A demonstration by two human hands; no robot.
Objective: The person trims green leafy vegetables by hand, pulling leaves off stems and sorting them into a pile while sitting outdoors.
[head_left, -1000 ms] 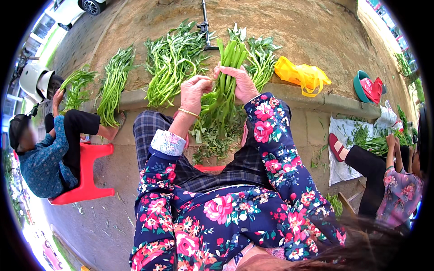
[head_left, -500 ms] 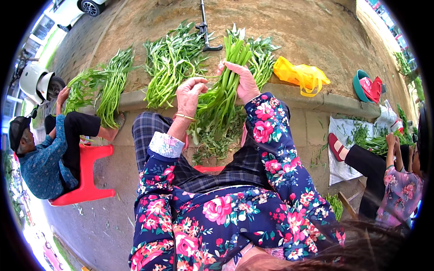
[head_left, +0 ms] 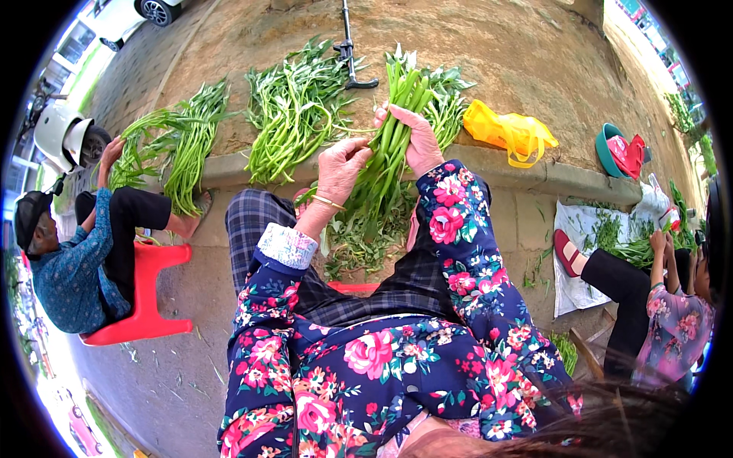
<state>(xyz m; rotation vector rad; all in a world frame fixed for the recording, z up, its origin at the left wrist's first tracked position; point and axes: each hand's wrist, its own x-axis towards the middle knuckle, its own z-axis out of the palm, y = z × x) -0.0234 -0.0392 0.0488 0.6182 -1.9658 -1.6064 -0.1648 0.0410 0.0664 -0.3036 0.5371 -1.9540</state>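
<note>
My right hand (head_left: pixel 420 139) is wrapped round a thick bundle of green leafy stems (head_left: pixel 406 93), which look like water spinach. Their pale stem ends point away from me, and the leaves hang toward my lap. At the bundle's left side my left hand (head_left: pixel 340 172) is closed in a pinch, a gold bangle on its wrist. What lies between those fingertips is too small to make out. A thin stem (head_left: pixel 353 130) sticks out leftward from the bundle, just above the left fingers. Below, between my knees, lies a heap of loose leaves (head_left: pixel 355 256).
Beyond the kerb (head_left: pixel 527 172) lie a large pile of greens (head_left: pixel 294 114), a smaller pile (head_left: pixel 447 103), a yellow bag (head_left: pixel 504 130) and a black crutch-like stick (head_left: pixel 348 53). A person on a red stool (head_left: pixel 145 305) sits left; another sits right beside a white sheet (head_left: pixel 573 282).
My left hand has moved right and slightly down, from apart to the bundle's side. The right hand and bundle have shifted slightly right. The person at left has raised their hand a little.
</note>
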